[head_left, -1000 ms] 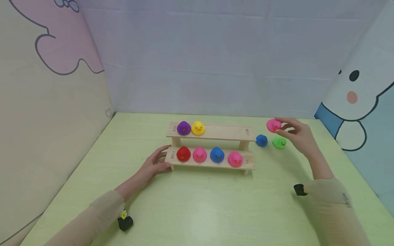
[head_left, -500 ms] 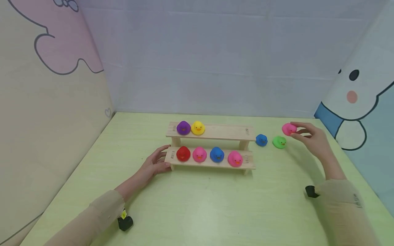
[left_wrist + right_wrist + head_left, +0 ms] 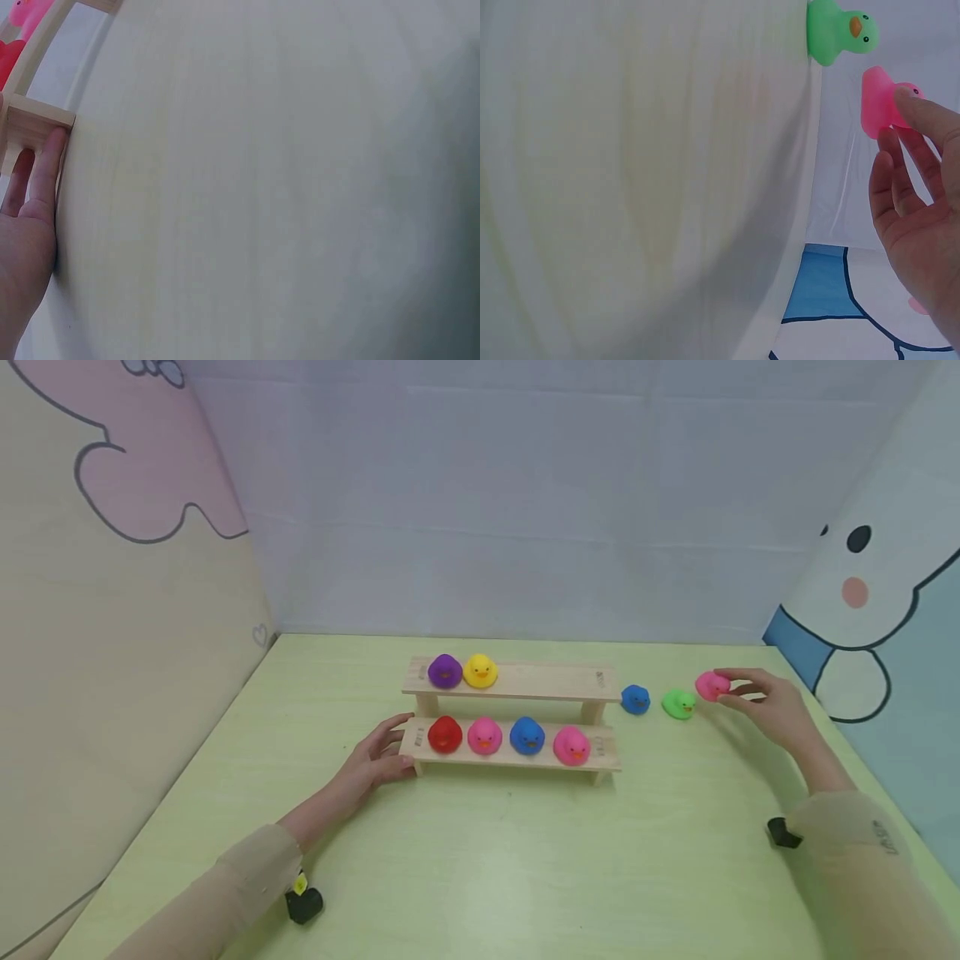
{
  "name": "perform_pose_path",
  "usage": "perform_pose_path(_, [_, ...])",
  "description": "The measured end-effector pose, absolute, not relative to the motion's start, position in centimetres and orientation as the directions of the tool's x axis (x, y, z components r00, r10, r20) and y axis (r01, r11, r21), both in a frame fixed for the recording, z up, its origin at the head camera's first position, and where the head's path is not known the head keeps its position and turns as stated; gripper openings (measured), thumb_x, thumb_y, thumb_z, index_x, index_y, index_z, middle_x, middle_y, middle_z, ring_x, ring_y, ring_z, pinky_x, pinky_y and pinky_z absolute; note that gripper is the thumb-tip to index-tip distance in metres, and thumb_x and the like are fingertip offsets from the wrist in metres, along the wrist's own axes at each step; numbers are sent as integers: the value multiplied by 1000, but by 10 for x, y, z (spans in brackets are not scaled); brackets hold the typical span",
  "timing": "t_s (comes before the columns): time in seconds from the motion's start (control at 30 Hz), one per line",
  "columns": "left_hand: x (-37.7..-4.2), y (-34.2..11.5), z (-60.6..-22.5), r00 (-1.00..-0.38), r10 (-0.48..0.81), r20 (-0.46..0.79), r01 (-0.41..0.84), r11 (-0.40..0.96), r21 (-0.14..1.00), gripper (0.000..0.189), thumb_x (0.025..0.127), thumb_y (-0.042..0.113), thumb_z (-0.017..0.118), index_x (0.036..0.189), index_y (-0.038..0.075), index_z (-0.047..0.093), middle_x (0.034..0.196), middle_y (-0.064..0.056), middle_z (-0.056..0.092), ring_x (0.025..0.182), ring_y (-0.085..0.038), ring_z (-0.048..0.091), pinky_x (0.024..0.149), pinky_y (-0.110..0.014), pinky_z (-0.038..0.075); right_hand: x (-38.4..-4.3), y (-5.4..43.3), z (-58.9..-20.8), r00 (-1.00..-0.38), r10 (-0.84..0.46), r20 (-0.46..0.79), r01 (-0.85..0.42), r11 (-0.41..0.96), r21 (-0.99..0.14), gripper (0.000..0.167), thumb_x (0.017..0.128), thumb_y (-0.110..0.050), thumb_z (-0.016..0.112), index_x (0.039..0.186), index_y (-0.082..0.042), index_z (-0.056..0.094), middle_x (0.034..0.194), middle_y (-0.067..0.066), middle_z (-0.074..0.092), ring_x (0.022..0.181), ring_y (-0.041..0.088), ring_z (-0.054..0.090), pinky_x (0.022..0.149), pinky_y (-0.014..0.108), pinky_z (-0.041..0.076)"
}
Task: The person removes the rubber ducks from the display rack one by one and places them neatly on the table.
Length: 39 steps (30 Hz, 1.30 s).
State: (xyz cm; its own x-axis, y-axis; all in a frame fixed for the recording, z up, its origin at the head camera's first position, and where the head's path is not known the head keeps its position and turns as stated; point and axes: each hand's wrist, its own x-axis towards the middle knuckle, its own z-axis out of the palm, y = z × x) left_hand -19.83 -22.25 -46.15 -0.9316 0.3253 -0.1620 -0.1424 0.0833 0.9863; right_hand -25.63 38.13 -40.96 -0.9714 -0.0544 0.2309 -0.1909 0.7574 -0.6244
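My right hand [image 3: 776,708] pinches a pink rubber duck [image 3: 712,686] between thumb and fingertips, just right of a green rubber duck [image 3: 678,703]. In the right wrist view this pink duck [image 3: 881,101] is held above the table surface. A blue rubber duck [image 3: 635,699] sits left of the green one. With thumb in front and fingers behind, my left hand [image 3: 372,760] holds the left end of a two-step wooden stand [image 3: 547,679]. A purple duck [image 3: 445,671] and a yellow duck [image 3: 480,671] sit on its upper step. On the lower are red, pink, blue and pink ducks.
The stand's right end lies close to the loose blue duck. Behind the light green table [image 3: 495,852] hangs a pale cloth backdrop [image 3: 480,510]. Printed cartoon panels rise along the left and right sides.
My right hand has moved right and lowered with the pink duck, from above the green duck to beside it. My left hand stays at the stand's left end.
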Motion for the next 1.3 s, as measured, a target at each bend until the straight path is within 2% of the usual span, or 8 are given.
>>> perform_pose_path(0.17, [-197, -223, -460, -933, 319, -166, -145, 87, 986, 71, 95, 18, 63, 155, 26, 27, 153, -14, 39, 130, -23, 54, 97, -35, 57, -260, 388, -410, -982, -78, 170, -163, 803, -573, 48, 93, -31, 68, 134, -8, 59, 129, 8, 60, 83, -23, 45, 69, 5, 41])
perform_pose_path(0.27, [-198, -222, -460, -933, 313, -176, -153, 97, 983, 71, 94, 20, 63, 155, 27, 27, 153, -14, 38, 133, -27, 51, 98, -35, 56, -263, 392, -413, -986, -104, 132, -160, 822, -547, 47, 93, -29, 69, 134, -7, 59, 132, 16, 59, 85, -18, 48, 72, 8, 41])
perform_pose_path(0.33, [-198, -221, -461, -933, 308, -184, -161, 98, 982, 71, 94, 20, 64, 155, 27, 27, 153, -15, 39, 134, -29, 50, 98, -35, 56, -264, 394, -414, -987, -125, 100, -159, 828, -537, 47, 94, -27, 68, 135, -5, 58, 135, 24, 57, 91, -2, 61, 76, 15, 44])
perform_pose_path(0.4, [-198, -221, -461, -932, 308, -190, -166, 100, 981, 72, 94, 21, 64, 155, 27, 27, 153, -15, 39, 135, -29, 50, 98, -35, 56, -264, 395, -415, -990, -130, 56, -140, 836, -531, 48, 95, -27, 66, 136, -4, 56, 138, 27, 54, 99, 21, 67, 81, 27, 51])
perform_pose_path(0.47, [-198, -221, -461, -932, 307, -191, -169, 98, 981, 72, 94, 20, 64, 155, 27, 27, 153, -15, 39, 134, -29, 51, 98, -35, 56, -264, 395, -416, -993, -121, 8, -107, 839, -534, 50, 96, -30, 64, 138, -4, 54, 141, 29, 51, 109, 43, 62, 85, 42, 53])
perform_pose_path(0.53, [-198, -220, -460, -932, 309, -190, -167, 100, 981, 72, 94, 21, 64, 155, 27, 27, 153, -14, 39, 134, -28, 51, 99, -34, 56, -263, 396, -416, -993, -107, -39, -69, 839, -540, 53, 97, -32, 62, 140, -4, 51, 144, 31, 46, 116, 51, 55, 88, 52, 53])
perform_pose_path(0.87, [-199, -223, -461, -933, 312, -180, -154, 106, 982, 72, 94, 20, 64, 155, 27, 27, 153, -15, 39, 132, -26, 52, 98, -34, 56, -262, 405, -416, -991, -63, -116, 10, 840, -542, 60, 97, -43, 59, 143, -7, 48, 146, 29, 42, 121, 48, 49, 81, 34, 47])
perform_pose_path(1.3, [-199, -222, -461, -932, 317, -176, -156, 87, 984, 73, 94, 18, 64, 155, 27, 27, 153, -15, 39, 131, -25, 53, 97, -33, 57, -262, 411, -419, -993, -70, -94, -7, 840, -543, 60, 96, -43, 61, 142, -6, 49, 145, 28, 45, 120, 46, 50, 82, 35, 46])
